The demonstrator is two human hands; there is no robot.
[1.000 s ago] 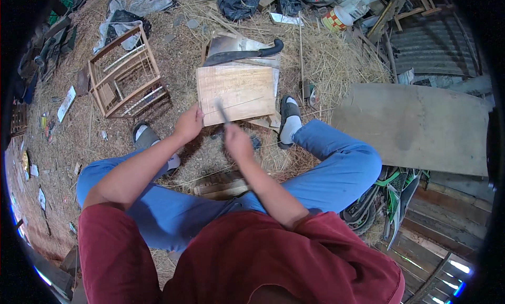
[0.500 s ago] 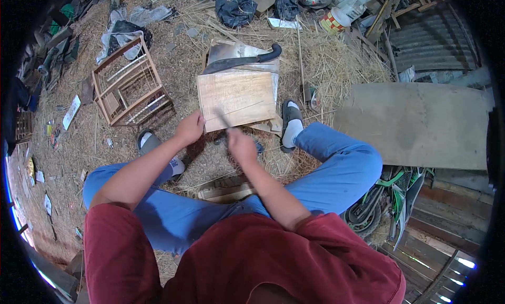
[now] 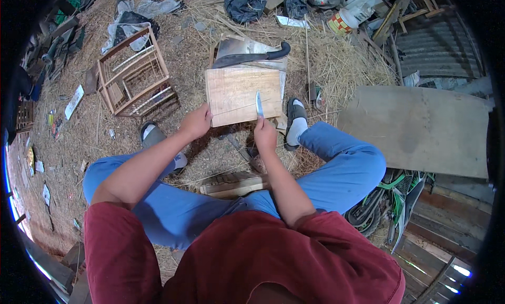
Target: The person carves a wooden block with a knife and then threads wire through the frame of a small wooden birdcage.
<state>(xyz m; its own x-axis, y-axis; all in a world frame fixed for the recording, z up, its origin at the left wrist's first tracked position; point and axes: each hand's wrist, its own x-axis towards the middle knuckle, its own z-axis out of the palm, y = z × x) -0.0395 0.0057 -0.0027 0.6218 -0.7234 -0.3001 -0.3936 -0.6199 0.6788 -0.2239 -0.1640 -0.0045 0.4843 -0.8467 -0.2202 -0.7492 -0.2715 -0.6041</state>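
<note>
A pale wooden board (image 3: 236, 85) lies flat in front of me. My left hand (image 3: 197, 121) is closed at its lower left corner, the fingertips pinching one end of a thin stick (image 3: 236, 110). That stick slants across the board, rising to the right; it is so fine that its kind is hard to tell. In my right hand (image 3: 265, 135) is a small knife (image 3: 259, 103), its shiny blade pointing away from me over the right part of the board, by the stick. Behind the board lies a dark machete (image 3: 244, 58) with a curved handle.
A wooden frame cage (image 3: 135, 75) stands to the left. My sandalled feet are on either side of the board. At the right are a large flat panel (image 3: 415, 130) and a patterned bucket (image 3: 342, 22). Black bags (image 3: 244, 6) lie at the back on straw-strewn ground.
My right hand has moved to the right with the knife, from the board's lower left to its right part. My left hand stays at the board's corner. The whole view has shifted slightly.
</note>
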